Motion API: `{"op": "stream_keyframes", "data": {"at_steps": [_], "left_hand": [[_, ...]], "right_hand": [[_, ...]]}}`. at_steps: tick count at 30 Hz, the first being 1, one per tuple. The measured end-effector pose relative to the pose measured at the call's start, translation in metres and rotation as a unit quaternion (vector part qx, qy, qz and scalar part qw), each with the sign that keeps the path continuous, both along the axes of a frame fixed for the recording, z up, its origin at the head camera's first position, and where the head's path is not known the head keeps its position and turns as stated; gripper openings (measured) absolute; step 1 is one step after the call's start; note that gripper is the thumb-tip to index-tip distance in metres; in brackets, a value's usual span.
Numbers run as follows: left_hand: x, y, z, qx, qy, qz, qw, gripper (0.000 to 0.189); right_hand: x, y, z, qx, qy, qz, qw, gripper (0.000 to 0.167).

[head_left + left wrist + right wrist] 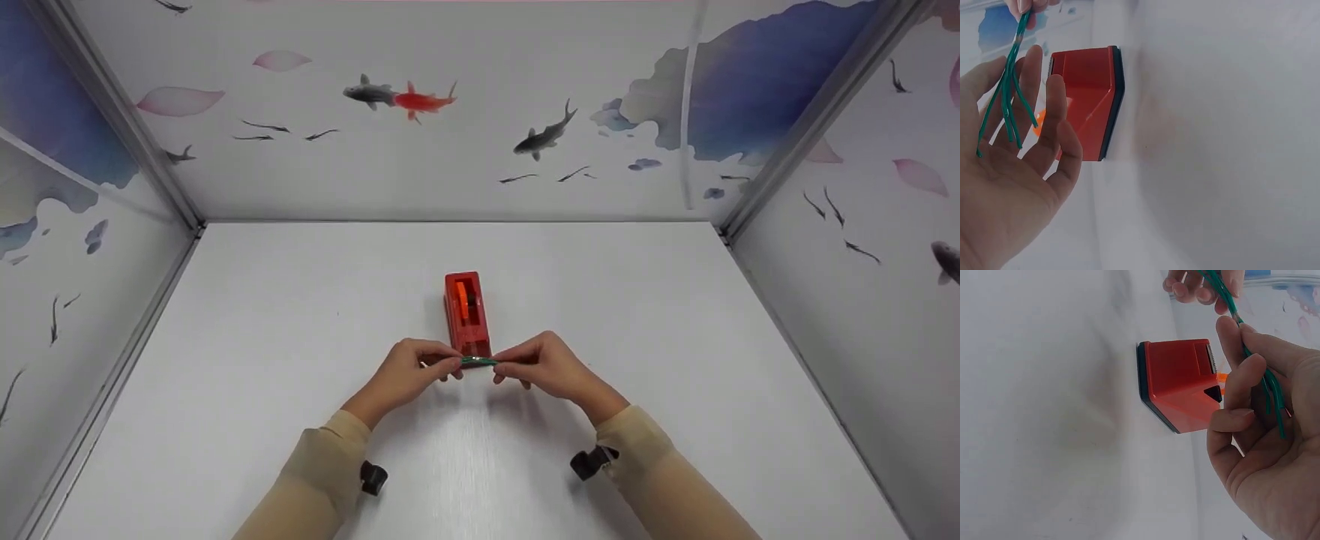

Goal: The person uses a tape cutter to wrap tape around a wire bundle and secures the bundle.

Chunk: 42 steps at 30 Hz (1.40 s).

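Above the white worktop [637, 300], at the near end of the tape dispenser [470, 331], my left grip [409, 371] and right grip [545, 366] pinch the green strands [477, 361] from both sides, gathered and apparently bound mid-length, leaving, I judge, only securing and release.

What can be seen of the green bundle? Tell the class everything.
The bundle is several thin, glossy green strands, plastic-looking, drawn together in the middle, where a paler patch shows, with loose ends fanning out on both sides. The left hand and right hand pinch it between them, off the table, by the dispenser's near end.
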<state>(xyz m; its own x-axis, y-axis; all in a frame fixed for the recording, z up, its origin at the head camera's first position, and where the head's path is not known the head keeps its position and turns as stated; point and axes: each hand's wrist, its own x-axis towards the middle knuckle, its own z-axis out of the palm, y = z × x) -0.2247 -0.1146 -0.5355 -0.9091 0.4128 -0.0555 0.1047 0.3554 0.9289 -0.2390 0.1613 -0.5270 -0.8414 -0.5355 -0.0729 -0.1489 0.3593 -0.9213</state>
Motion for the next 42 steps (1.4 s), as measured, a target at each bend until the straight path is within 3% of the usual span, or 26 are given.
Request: {"op": "stream_keyframes", "data": {"at_steps": [4,11,21,25,33,42], "left_hand": [[0.000,0.001,-0.001,0.008,0.001,0.003,1.0000,0.021],[0.004,0.003,-0.001,-0.011,0.006,0.018,0.9998,0.018],[0.008,0.008,-0.007,-0.009,0.090,0.054,0.9944,0.017],[0.010,0.010,-0.009,-0.014,0.108,0.064,0.9920,0.018],[0.012,0.015,-0.010,-0.017,0.172,0.087,0.9812,0.019],[0.011,0.015,-0.010,-0.026,0.140,0.075,0.9869,0.021]], "right_hand": [[0.000,0.002,-0.003,-0.019,0.002,-0.001,0.9998,0.020],[0.002,0.003,-0.005,0.000,0.020,-0.008,0.9998,0.019],[0.000,-0.003,-0.009,-0.010,0.007,-0.028,0.9995,0.020],[-0.002,-0.005,-0.011,-0.014,0.007,-0.032,0.9994,0.022],[-0.002,-0.007,-0.010,0.008,0.062,-0.034,0.9975,0.012],[0.000,-0.009,-0.007,0.023,0.109,-0.033,0.9932,0.012]]}}
